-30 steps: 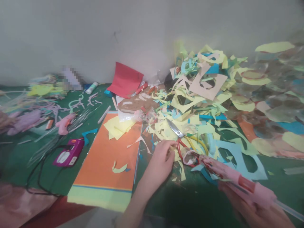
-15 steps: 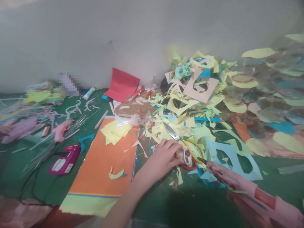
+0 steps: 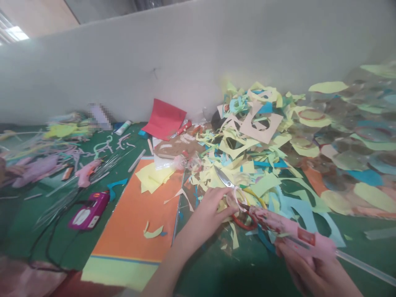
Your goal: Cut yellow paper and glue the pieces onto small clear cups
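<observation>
Well, clear piece (image 3: 236, 198): a small see-through, ring-like bit lay right of the desk's middle, toward its front edge, on top of the scissors; blur hid its exact shape.
Left hand (image 3: 213, 206): its fingertips were pinched together on the clear piece, the forearm reaching in from the front edge.
Glue gun (image 3: 297, 235): pink, it lay almost flat and pointed left, its nozzle touching or just beside the clear piece; a glue stick jutted from its back end toward the right edge.
Right hand (image 3: 312, 268): it was closed around the glue gun's grip at the front right corner, partly cut off by the picture's lower edge.
Scissors (image 3: 223, 177): the blade pointed toward the back edge, and the red and yellow handles lay under the nozzle.
Doing it well: by my judgement, the pinch belonged on the piece's far side, clear of the hot tip, with only a small bead laid so that none ran onto the handles below.
Risk: loose paper sat right under the nozzle and could stick.
Paper scraps (image 3: 247, 136): a heap of yellow, blue and beige offcuts filled the back right part of the desk.
Orange sheet (image 3: 139, 214): it lay just left of the left hand, running to the front edge.
Desk (image 3: 37, 214): green, with a second pink gun (image 3: 86, 173) well apart near the left edge.
</observation>
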The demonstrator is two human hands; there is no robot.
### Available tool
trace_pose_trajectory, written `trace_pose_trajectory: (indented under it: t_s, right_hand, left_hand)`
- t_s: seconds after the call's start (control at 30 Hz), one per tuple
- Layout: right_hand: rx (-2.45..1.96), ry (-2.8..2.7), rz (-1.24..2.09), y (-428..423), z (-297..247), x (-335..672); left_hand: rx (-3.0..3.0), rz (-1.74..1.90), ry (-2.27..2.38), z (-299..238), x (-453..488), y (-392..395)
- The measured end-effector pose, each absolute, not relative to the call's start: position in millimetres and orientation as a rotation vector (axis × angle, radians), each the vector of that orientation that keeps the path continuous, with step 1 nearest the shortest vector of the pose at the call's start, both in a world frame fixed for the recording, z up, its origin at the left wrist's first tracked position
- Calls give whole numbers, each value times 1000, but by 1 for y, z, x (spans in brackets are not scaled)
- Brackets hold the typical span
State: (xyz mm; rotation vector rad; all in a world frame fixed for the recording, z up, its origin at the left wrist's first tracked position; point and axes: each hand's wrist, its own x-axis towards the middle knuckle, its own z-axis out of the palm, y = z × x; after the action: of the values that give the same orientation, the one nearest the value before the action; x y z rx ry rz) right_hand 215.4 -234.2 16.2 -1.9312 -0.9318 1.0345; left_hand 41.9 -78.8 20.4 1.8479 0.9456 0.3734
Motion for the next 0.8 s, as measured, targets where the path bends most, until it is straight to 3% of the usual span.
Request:
trace_pose_trajectory:
  t_s: [0.8]
  right_hand:
    - [-2041, -990, 959, -245, -3, 220]
  left_hand:
    - [1866, 412, 929, 17, 37, -84]
